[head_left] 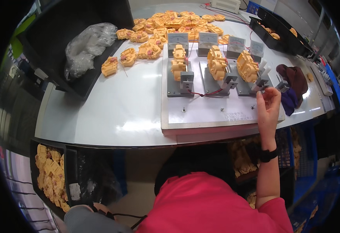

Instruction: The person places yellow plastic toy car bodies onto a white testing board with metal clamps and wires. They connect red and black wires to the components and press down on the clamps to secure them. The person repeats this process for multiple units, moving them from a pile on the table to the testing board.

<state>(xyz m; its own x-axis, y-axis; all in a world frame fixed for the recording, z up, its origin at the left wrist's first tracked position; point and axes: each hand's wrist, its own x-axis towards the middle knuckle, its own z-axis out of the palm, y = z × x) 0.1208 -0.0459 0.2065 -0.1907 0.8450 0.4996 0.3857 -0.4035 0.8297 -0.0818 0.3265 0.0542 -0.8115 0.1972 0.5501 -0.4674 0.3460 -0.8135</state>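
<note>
Clear plastic bag slumped crumpled in black bin, left! Dark cloth lay bunched on worktop, right.

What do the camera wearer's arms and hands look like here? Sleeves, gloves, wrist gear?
Right hand: no glove. Forearm uncovered, with a plain black band around the wrist; can't tell if it's a watch. Short pinkish-red sleeve, same colour as the shirt. Left hand isn't visible.
</note>
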